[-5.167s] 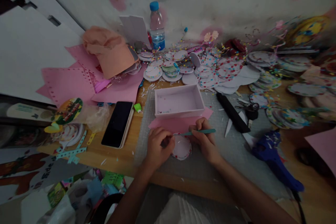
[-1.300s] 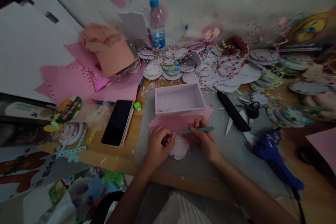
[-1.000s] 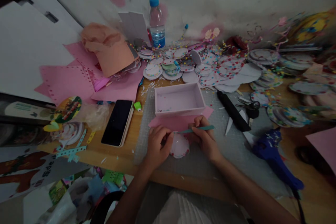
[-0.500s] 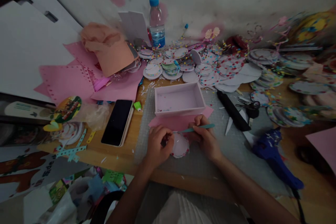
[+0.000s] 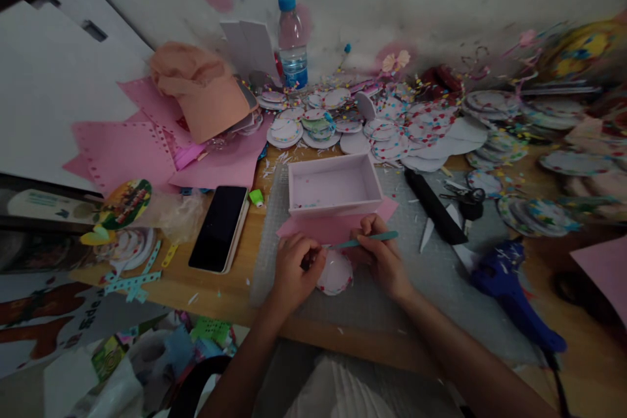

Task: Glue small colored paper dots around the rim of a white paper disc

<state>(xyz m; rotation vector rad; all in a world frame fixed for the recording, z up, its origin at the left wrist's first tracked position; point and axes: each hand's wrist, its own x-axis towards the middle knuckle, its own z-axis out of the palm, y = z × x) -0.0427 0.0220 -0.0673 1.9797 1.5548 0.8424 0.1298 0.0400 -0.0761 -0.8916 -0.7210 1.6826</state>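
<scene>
My right hand point(image 5: 379, 255) grips a slim teal tool point(image 5: 386, 235), like tweezers, its thin end pointing left toward my other hand. My left hand point(image 5: 298, 268) is closed in a pinch just over the left edge of a small round white disc point(image 5: 337, 272); what its fingertips hold is too small to make out. Red dots run around the disc's rim, and it lies on a translucent mat point(image 5: 362, 313). Right behind both hands is a pink sheet point(image 5: 318, 227), partly under an open white box point(image 5: 336, 186) with a few tiny bits inside.
Decorated white discs point(image 5: 392, 124) are piled along the wall. At right lie a black-handled knife point(image 5: 435, 206), keys point(image 5: 470, 199) and a blue glue gun point(image 5: 514, 294) with a cord. A phone point(image 5: 219, 228), a cap point(image 5: 206, 91) and a water bottle point(image 5: 292, 46) stand or lie left and behind.
The teal tool has shifted very slightly left in my right hand. Both hands otherwise keep nearly the same place, and the disc has hardly moved.
</scene>
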